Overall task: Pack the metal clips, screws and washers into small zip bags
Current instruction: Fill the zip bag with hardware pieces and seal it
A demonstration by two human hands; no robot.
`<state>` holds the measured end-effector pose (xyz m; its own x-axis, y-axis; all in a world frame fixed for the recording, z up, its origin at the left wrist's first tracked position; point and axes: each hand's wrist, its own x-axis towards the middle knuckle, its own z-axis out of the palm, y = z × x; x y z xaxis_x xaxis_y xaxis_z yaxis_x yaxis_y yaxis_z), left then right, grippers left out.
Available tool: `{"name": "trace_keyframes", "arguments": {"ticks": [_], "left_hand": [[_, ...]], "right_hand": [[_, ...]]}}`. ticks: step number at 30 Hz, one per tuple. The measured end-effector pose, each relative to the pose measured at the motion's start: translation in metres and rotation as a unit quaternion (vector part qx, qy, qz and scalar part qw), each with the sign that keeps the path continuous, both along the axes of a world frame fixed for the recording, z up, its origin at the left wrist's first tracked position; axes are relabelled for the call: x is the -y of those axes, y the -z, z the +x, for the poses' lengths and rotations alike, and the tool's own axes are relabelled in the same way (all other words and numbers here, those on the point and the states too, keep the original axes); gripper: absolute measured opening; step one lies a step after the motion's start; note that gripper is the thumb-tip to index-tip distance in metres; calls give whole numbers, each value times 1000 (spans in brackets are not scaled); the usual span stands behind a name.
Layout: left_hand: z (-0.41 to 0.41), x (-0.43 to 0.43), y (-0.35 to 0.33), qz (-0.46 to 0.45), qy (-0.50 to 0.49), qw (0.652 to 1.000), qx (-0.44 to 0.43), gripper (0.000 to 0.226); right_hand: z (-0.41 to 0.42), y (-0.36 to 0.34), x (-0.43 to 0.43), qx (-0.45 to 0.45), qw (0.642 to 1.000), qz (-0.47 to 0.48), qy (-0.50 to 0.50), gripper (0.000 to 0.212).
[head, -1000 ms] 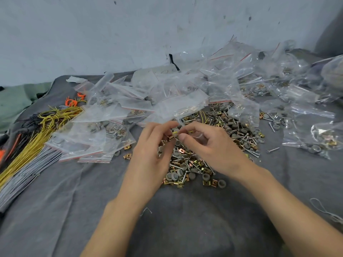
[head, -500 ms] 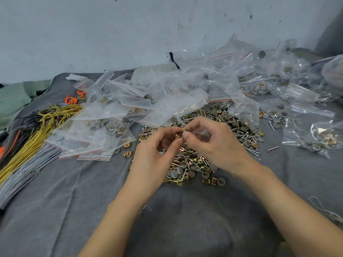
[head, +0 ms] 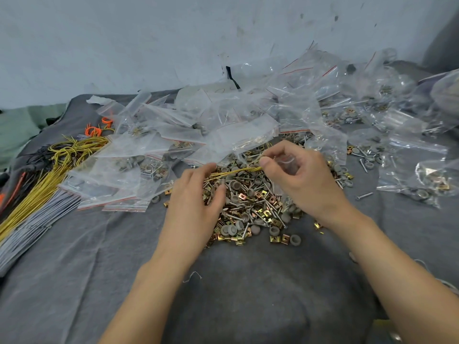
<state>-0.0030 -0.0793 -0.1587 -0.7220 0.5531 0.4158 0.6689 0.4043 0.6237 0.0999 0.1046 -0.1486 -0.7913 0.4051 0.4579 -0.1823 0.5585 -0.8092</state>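
Work surface: a grey cloth (head: 236,294) spread flat and butted against a scuffed pale wall (head: 149,40). A green cloth (head: 17,125) lies at the far left edge. Left side: bundled yellow ties (head: 49,175), grey ties (head: 32,224) nearer the person, and a few orange ties (head: 93,131) towards the wall. Centre to right: a loose pile of zip bags (head: 223,115), many already holding hardware.

Task material: the heap of clips, screws and washers (head: 253,202) sits mid-cloth, directly in front of the person and just below the bag pile.

Right hand (head: 305,184): raised over the heap, fingers curled around a small zip bag (head: 285,165). A single yellow tie (head: 236,171) runs across the heap to the thumb; whether it is pinched cannot be told.

Left hand (head: 196,209): fingers bent, resting on the heap's left side; whether it grasps anything cannot be told.

Change from half a second ago: the fingertips then met above the heap. The left hand has since dropped onto the hardware, and the hands are apart.
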Motion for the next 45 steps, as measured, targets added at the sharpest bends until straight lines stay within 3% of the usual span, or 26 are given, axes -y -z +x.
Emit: {"name": "trace_keyframes", "arguments": {"ticks": [4,10,14,18,22,26,35,41,45], "left_hand": [[6,-9,-9,78,61,994,-36,38],[18,-29,-15,115,122,983,-81,21],[20,-36,-20,166,118,979,-11,11],[24,-36,-24,177,179,964,89,8],[31,-39,-23,121,241,961,63,8],[28,-40,-24,103,226,969,15,6],[14,-35,-33,82,155,983,-56,11],[15,-42,-45,75,157,978,-110,24],[16,-45,-47,133,149,978,-56,25]], "right_hand": [[0,-2,4,-1,1000,-4,-3,20],[-1,-1,9,-13,1000,19,-8,21],[5,-2,4,-22,998,53,-6,22],[10,-1,-5,-54,994,93,14,35],[14,-1,-8,-66,992,103,29,41],[20,-2,-11,-63,987,141,36,45],[30,-13,-17,-25,948,312,61,33],[31,-19,-17,-50,956,284,58,28],[31,-21,-20,-68,967,235,65,23]]}}
